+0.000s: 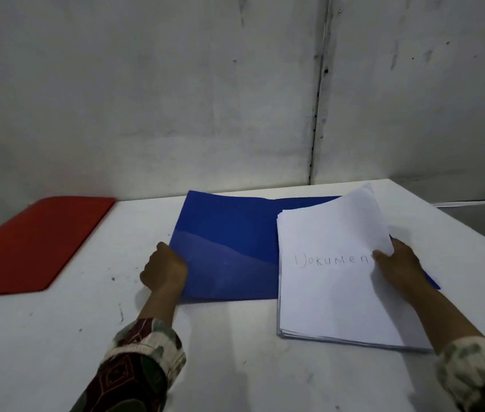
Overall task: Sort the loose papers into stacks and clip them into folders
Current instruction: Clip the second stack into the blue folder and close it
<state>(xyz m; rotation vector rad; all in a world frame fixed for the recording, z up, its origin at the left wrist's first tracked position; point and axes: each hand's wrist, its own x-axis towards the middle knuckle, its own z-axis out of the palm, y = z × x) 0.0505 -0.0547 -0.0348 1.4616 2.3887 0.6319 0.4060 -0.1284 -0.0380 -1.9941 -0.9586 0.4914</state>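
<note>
A blue folder [229,245] lies open on the white table [235,352]. My left hand [164,270] grips its left edge, fingers curled under the cover. A stack of white papers [333,292] lies over the folder's right half, the top sheet handwritten "Dokumen". My right hand [398,267] holds the stack's right edge, thumb on top, and the upper sheets curl upward there. The papers overhang the folder's near edge. The folder's right half is mostly hidden under the stack.
A closed red folder [36,245] lies at the table's far left. A grey wall [205,99] rises right behind the table. The table's right edge runs diagonally past my right hand.
</note>
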